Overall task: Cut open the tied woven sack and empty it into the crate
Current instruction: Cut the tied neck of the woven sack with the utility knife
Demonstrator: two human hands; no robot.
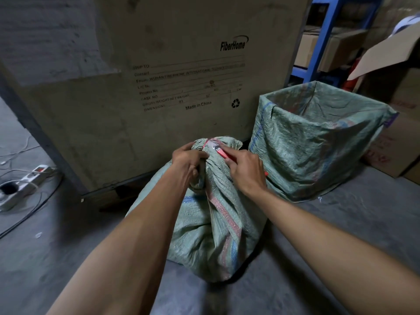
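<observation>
A green woven sack (211, 226) with red and blue stripes stands on the floor in the middle, its neck bunched and tied with a red string (207, 142). My left hand (187, 163) grips the gathered neck just below the tie. My right hand (244, 169) holds a red utility knife (220, 151), its blade end lying against the tie. To the right stands the crate (318, 142), an open box lined and covered with the same green woven fabric; its inside shows only the lining.
A very large printed cardboard box (159, 87) rises right behind the sack. A power strip (34, 176) and cables lie on the floor at left. Blue shelving (318, 42) and more cartons (400, 144) stand at back right. Grey concrete floor lies in front.
</observation>
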